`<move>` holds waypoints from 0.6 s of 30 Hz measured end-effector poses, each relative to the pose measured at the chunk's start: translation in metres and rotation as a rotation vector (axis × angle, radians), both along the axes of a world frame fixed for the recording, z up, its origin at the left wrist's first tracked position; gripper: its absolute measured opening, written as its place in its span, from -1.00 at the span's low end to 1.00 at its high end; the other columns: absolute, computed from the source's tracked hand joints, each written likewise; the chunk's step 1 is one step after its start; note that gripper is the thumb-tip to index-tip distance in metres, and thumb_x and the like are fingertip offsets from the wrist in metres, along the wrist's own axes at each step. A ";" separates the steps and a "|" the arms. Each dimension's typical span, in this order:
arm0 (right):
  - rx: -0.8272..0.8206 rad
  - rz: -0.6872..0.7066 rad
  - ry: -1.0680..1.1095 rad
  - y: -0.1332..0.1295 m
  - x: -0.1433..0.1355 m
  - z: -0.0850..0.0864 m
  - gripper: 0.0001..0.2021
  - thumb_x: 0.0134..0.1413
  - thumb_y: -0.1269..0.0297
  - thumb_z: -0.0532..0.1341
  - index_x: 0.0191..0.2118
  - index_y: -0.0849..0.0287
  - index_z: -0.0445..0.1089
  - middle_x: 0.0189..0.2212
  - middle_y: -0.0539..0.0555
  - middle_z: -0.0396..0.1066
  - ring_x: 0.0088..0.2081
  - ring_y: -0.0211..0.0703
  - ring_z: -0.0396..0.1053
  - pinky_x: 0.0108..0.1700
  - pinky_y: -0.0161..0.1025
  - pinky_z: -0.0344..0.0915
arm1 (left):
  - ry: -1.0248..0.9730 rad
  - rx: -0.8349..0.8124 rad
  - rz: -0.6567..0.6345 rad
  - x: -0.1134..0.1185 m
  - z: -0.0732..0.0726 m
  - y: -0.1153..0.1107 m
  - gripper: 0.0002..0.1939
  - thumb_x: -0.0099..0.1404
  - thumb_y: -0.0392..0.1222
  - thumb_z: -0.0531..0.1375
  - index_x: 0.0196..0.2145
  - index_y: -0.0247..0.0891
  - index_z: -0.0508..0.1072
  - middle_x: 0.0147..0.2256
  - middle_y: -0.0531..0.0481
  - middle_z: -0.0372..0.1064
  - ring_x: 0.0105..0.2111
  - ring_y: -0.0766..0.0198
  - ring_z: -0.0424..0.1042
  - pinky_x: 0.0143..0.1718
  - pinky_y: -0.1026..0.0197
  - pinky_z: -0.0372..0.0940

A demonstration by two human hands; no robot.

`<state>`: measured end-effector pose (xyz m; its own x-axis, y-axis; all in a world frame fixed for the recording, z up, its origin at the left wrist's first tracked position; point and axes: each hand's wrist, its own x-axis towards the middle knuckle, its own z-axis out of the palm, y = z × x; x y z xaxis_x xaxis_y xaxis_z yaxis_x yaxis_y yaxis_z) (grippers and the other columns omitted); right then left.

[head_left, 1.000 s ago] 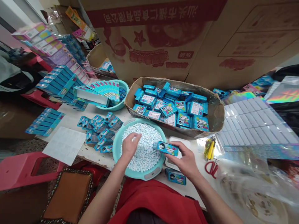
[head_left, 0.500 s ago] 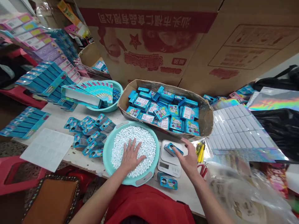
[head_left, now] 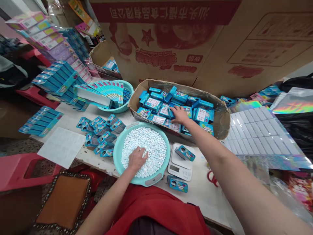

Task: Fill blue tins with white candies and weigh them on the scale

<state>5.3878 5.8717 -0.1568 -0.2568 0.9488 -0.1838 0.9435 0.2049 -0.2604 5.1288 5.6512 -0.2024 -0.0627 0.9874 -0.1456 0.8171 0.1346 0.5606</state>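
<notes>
My left hand (head_left: 138,160) is sunk into small white candies (head_left: 151,143) in a turquoise basin (head_left: 117,153); its fingers are curled in among them. Over the cut-down carton (head_left: 223,122) of small blue boxes, my right hand (head_left: 180,115) closes its fingers and thumb around a blue box (head_left: 171,112), which is partly hidden. On the white kitchen scale (head_left: 180,168) lies one blue candy box (head_left: 185,153) with a round hole in its end. Another blue box (head_left: 177,183) rests just in front of the scale.
Several blue boxes (head_left: 101,132) stand left of the basin. Behind them, a second turquoise basin (head_left: 117,109) carries fanned packs. Blue display packs (head_left: 57,81) are stacked at left. Red-handled scissors (head_left: 212,178) and a silvery label sheet (head_left: 254,130) lie at right. A large cardboard carton (head_left: 210,58) stands behind.
My right hand has left the box on the scale and reached forward into the carton. My left hand, spread flat on the candies before, has curled its fingers into them.
</notes>
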 end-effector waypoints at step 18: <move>-0.203 -0.318 1.062 -0.084 0.025 0.077 -0.48 -0.09 0.02 0.21 0.04 0.02 0.25 0.01 0.03 0.32 -0.04 0.00 0.33 -0.03 -0.03 0.32 | -1.482 -0.520 0.779 -0.020 0.026 0.026 -0.79 0.13 -0.07 0.12 -0.36 -0.26 0.31 -0.49 -0.02 0.35 -0.60 0.36 0.34 -0.71 0.42 0.12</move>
